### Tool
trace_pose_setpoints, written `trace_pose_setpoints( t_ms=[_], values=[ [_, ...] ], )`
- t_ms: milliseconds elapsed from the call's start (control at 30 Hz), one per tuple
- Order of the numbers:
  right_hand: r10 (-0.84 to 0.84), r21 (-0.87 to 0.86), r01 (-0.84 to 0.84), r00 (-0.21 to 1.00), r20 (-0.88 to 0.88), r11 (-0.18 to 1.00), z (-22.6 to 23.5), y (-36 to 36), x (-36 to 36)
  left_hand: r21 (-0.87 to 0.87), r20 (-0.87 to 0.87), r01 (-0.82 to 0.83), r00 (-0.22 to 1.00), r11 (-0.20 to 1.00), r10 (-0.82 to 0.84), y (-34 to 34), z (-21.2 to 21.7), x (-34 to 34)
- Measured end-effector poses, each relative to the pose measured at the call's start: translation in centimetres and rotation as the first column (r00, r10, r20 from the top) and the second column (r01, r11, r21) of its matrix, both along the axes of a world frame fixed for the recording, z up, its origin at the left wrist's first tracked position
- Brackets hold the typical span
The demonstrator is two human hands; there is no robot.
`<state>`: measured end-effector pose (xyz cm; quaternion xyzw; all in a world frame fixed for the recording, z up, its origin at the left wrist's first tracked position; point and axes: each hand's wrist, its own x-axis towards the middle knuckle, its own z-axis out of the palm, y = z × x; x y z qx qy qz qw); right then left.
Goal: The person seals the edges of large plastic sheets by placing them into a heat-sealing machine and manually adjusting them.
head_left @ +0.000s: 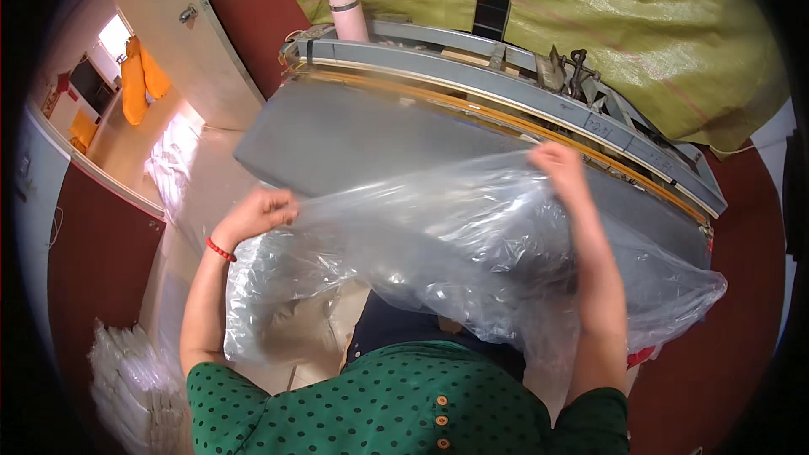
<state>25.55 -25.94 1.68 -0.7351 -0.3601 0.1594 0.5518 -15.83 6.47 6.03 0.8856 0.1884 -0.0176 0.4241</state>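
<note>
Plastic film [497, 227], clear and glossy, drapes over the near side of the grey tabletop [337, 135], its upper edge pinched by my left hand [265, 207] and right hand [556, 168], spread apart. I judge it light, limp, slippery, easily torn; gathered edges should grip best.

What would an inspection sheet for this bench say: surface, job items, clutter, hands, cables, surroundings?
Surface: flat grey tabletop, partly covered; long grey metal bar along its far side.
Job items: clear crinkled plastic sheet, stretched between the hands and draping over the near edge.
Clutter: pink cylindrical bottle, black rectangular phone-like device and dark metal clamp-like piece beyond the bar.
Hands: left hand and right hand both grip the sheet.
Cables: thin pale cord at right; cannot tell if electrical.
Surroundings: yellow-green woven covering behind; open beige door and stacked clear plastic packs at left.
</note>
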Motion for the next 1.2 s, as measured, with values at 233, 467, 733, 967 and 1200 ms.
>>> trace_pose_setpoints(
  t_ms=[233,467,733,967,1200],
  values=[
    [-0.815,-0.023,0.849,0.514,0.268,0.528,-4.3,-38.2,13.5,0.498,-0.294,0.020,0.945,0.867,0.147,12.0,-5.4,-4.3],
    [-0.934,0.034,0.995,0.078,0.349,0.096,-4.8,-55.6,10.7,0.423,0.773,-0.814,0.554,0.399,0.309,19.2,3.2,6.4],
    [-0.783,-0.288,0.929,-0.005,0.621,-0.234,-3.7,-49.0,8.3,0.760,0.209,-0.384,0.908,0.524,0.362,14.5,-10.8,13.2],
    [-0.641,-0.318,0.876,0.013,0.768,-0.363,-3.8,-46.0,9.2,0.657,0.496,-0.616,0.787,0.435,0.366,15.8,-9.0,13.9],
    [-0.634,-0.279,0.884,-0.024,0.773,-0.374,-5.0,-47.5,10.1,-0.197,0.388,0.107,0.921,0.975,-0.023,-15.5,-3.1,21.8]
  ],
)
